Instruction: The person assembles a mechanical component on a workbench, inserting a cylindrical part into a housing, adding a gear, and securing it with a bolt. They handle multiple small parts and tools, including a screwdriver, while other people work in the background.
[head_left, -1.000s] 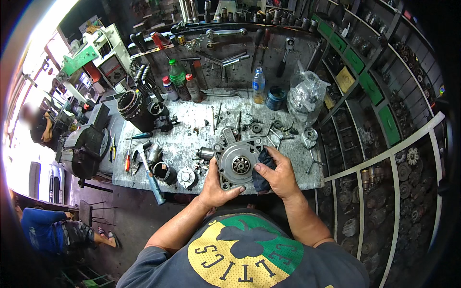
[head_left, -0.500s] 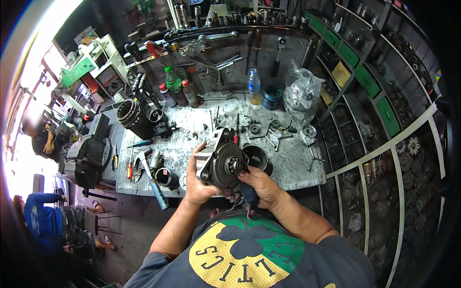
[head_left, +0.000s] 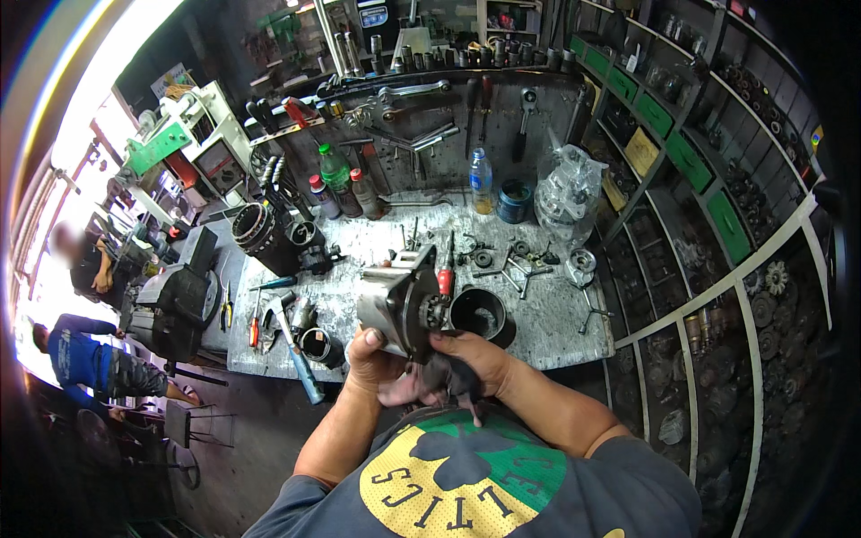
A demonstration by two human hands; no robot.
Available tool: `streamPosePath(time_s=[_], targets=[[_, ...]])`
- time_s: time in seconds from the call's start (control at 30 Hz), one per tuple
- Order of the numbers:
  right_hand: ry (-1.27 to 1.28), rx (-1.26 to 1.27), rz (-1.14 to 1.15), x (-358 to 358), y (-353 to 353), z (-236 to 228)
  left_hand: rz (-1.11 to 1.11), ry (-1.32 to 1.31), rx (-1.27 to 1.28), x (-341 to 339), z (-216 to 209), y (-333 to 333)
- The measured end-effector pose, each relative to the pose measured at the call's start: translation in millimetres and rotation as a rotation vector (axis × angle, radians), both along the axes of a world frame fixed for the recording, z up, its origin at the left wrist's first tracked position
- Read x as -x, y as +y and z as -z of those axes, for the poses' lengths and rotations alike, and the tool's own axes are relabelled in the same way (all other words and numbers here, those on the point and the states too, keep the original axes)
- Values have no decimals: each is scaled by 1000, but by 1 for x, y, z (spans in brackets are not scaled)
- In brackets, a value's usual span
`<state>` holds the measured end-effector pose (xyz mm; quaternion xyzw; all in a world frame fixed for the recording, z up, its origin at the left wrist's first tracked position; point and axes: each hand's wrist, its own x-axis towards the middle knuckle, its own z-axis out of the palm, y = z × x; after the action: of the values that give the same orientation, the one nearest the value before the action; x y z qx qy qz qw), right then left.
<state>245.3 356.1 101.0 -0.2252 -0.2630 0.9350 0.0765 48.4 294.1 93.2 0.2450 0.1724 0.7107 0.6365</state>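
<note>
A starter motor housing [head_left: 386,300] of grey metal is held up in front of my chest, over the bench's near edge. It is tilted so that its dark flange and small toothed gear [head_left: 436,314] face right. My left hand [head_left: 375,369] is closed on its lower left side, thumb in front. My right hand [head_left: 484,360] is closed at the lower right, below the gear, with a dark rag [head_left: 459,381] in it. The rag's pinkish part hangs between both hands. Some fingers are hidden behind the housing and the rag. Just right of the gear stands a black cylindrical can [head_left: 480,314].
On the workbench [head_left: 556,332] lie a blue-handled hammer [head_left: 300,363], a red-handled screwdriver [head_left: 446,280], a three-armed puller [head_left: 518,273] and several small parts. Bottles [head_left: 336,175] and a plastic bag [head_left: 569,193] stand at the back. Shelves rise at right. A person in blue [head_left: 85,354] is at far left.
The housing has turned from facing me to showing its side, gear toward the right. My left hand has shifted lower on it. The person in blue at far left has straightened up.
</note>
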Motion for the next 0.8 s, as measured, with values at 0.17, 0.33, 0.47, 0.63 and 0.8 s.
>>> streamPosePath(time_s=[0.17,0.33,0.47,0.63,0.8], targets=[[-538,-1203,54,-9,10,-21,-182,139,6,11,-1,-5],[-207,-1478,578,-1,7,-1,-223,268,49,13,-7,-10],[-189,-1611,703,1,8,10,-168,169,137,11,-3,-13],[-141,-1959,759,-5,14,5,-147,117,194,7,5,-18],[-230,-800,290,1,11,9,-186,213,143,1,2,-20]])
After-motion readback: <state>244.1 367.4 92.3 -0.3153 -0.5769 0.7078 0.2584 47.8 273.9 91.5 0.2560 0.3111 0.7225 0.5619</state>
